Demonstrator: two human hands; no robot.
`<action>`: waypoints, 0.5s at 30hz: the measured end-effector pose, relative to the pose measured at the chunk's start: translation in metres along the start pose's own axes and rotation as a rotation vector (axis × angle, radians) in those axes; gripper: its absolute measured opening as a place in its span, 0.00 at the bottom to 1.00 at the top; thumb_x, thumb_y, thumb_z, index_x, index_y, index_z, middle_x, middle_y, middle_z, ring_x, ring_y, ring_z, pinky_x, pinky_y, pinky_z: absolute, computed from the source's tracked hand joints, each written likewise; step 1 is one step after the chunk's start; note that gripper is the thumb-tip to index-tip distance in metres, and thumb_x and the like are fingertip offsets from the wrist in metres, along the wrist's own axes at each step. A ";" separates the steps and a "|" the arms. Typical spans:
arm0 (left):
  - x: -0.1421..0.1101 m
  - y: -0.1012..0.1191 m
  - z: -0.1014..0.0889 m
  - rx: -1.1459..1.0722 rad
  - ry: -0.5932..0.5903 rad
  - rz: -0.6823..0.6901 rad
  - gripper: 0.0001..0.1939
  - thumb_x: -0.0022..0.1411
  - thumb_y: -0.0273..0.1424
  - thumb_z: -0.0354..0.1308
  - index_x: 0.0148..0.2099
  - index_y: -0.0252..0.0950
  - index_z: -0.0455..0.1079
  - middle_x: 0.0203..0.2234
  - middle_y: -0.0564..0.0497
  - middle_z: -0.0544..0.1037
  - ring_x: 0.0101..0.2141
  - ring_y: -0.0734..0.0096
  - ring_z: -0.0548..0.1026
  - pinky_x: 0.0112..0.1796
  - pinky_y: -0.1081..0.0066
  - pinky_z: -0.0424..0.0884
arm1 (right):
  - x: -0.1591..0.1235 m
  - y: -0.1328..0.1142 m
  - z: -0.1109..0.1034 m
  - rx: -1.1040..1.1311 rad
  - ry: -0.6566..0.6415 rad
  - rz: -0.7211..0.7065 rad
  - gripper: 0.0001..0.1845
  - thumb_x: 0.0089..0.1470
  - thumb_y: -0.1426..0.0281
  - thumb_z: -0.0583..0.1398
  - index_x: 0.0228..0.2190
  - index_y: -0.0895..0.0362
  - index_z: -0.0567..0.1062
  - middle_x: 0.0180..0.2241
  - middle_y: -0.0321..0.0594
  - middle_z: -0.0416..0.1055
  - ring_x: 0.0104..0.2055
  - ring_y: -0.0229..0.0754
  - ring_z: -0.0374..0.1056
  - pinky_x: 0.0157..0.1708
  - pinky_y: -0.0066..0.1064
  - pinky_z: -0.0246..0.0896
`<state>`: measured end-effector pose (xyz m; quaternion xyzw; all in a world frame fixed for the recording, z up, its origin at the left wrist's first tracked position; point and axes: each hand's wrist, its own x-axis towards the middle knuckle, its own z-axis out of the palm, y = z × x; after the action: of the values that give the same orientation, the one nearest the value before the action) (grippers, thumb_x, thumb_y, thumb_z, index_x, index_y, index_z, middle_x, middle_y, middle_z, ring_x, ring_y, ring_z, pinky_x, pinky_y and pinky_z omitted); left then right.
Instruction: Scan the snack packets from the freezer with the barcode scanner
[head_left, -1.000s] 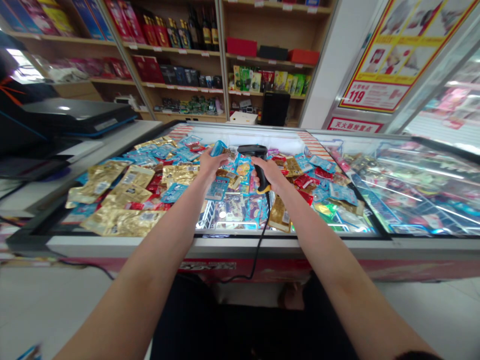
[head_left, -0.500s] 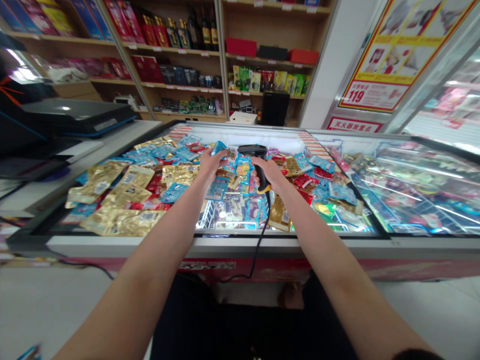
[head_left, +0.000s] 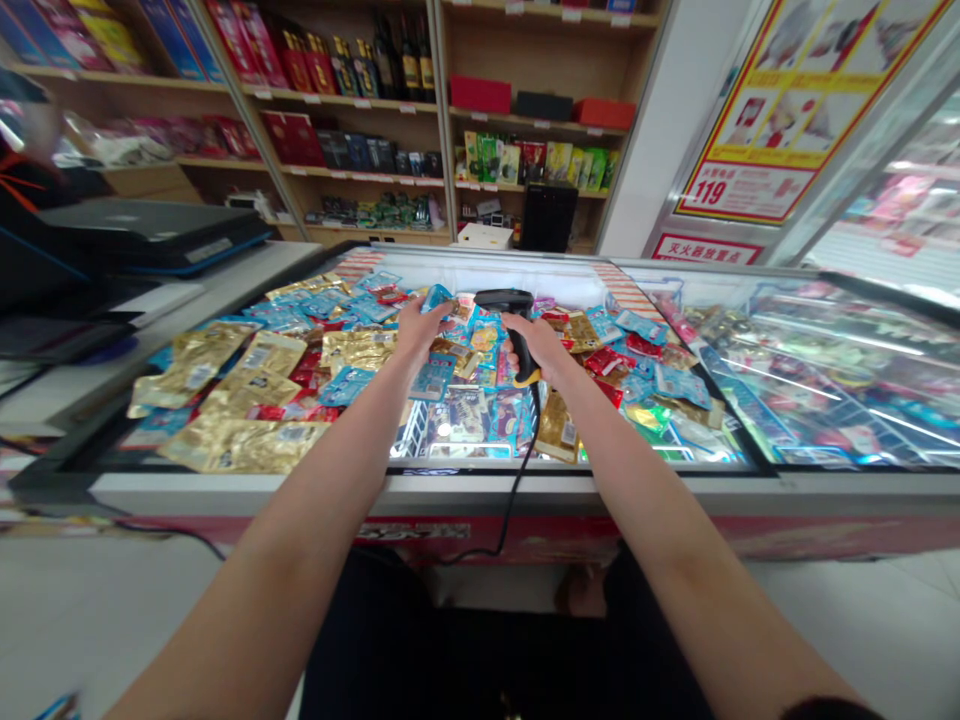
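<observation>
In my right hand (head_left: 531, 345) is a black barcode scanner (head_left: 504, 300), its head pointing left and its yellow-tipped handle hanging down in my closed fingers. A black cord runs from the handle down over the front edge of the freezer. My left hand (head_left: 421, 328) is closed on a small blue snack packet (head_left: 436, 297), which sticks up past the fingertips. Both hands are over a chest freezer (head_left: 300, 490) whose glass top bears many packets, among them gold pouches (head_left: 247, 440) at the left and blue packets (head_left: 349, 385) nearer the middle.
Shelves with bottles (head_left: 411, 65), boxes (head_left: 480, 95) and green pouches (head_left: 487, 157) stand behind the freezer. A dark machine (head_left: 157, 230) sits on the counter at left. Toward the right, a second glass-topped section (head_left: 825, 360) holds goods. Part of a person shows at the far left.
Both hands keep nearly the same place and hold on the scanner and packet. At the far left edge, the person's arm has shifted.
</observation>
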<state>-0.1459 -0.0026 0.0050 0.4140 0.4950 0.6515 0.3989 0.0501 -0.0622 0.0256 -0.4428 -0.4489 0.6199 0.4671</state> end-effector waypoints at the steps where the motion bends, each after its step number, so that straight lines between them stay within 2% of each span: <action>1: 0.000 0.000 0.000 0.007 0.004 0.000 0.12 0.44 0.29 0.68 0.33 0.36 0.72 0.26 0.55 0.76 0.31 0.71 0.78 0.36 0.71 0.81 | 0.000 0.000 0.000 -0.002 -0.002 -0.002 0.15 0.68 0.66 0.61 0.28 0.56 0.70 0.16 0.32 0.66 0.14 0.34 0.60 0.12 0.26 0.56; 7: 0.007 -0.005 -0.001 0.033 0.034 0.022 0.13 0.46 0.29 0.67 0.36 0.36 0.71 0.27 0.56 0.75 0.28 0.75 0.76 0.35 0.73 0.81 | -0.005 -0.003 0.003 -0.039 0.010 -0.013 0.15 0.69 0.68 0.60 0.27 0.56 0.70 0.16 0.31 0.65 0.13 0.34 0.59 0.12 0.26 0.55; 15: 0.012 -0.007 -0.003 0.108 0.044 0.102 0.11 0.46 0.28 0.64 0.32 0.38 0.67 0.27 0.58 0.73 0.30 0.75 0.75 0.40 0.70 0.80 | -0.008 -0.005 0.004 -0.050 0.007 -0.016 0.15 0.66 0.65 0.64 0.28 0.55 0.70 0.15 0.30 0.66 0.13 0.33 0.59 0.13 0.25 0.56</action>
<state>-0.1526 0.0091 -0.0004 0.4452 0.5165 0.6522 0.3313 0.0489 -0.0698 0.0322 -0.4526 -0.4662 0.6033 0.4624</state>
